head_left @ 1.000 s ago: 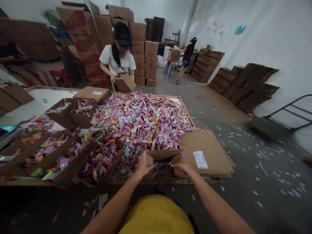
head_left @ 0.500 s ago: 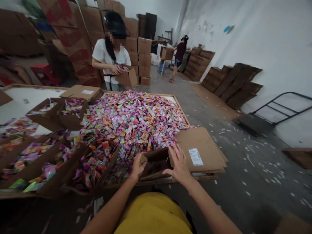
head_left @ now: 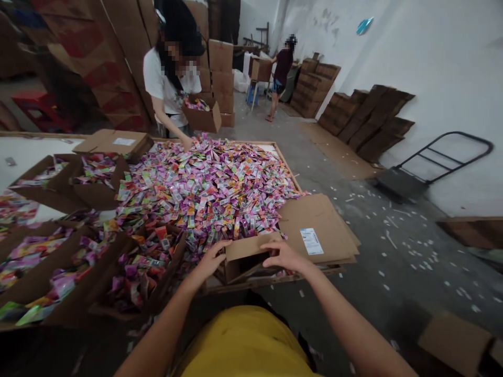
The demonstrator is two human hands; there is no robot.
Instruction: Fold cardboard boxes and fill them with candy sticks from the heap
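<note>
A small brown cardboard box (head_left: 245, 257) sits at the near edge of the table, its top flaps partly folded over. My left hand (head_left: 209, 260) rests on the box's left side with fingers stretched toward the flap. My right hand (head_left: 283, 255) lies flat on the right flap, pressing it down. Just beyond the box spreads a big heap of pink, purple and green packets (head_left: 208, 186).
Open boxes of packets (head_left: 133, 269) line the table's left. Flattened cardboard (head_left: 318, 228) lies right of the small box. A person in a white shirt (head_left: 167, 78) holds a box across the table; another person (head_left: 281, 70) stands far back. A hand trolley (head_left: 428, 165) stands at the wall.
The box flaps have been folded further down over the opening. My right hand moved from the flap's outer side onto its top. The view has shifted closer.
</note>
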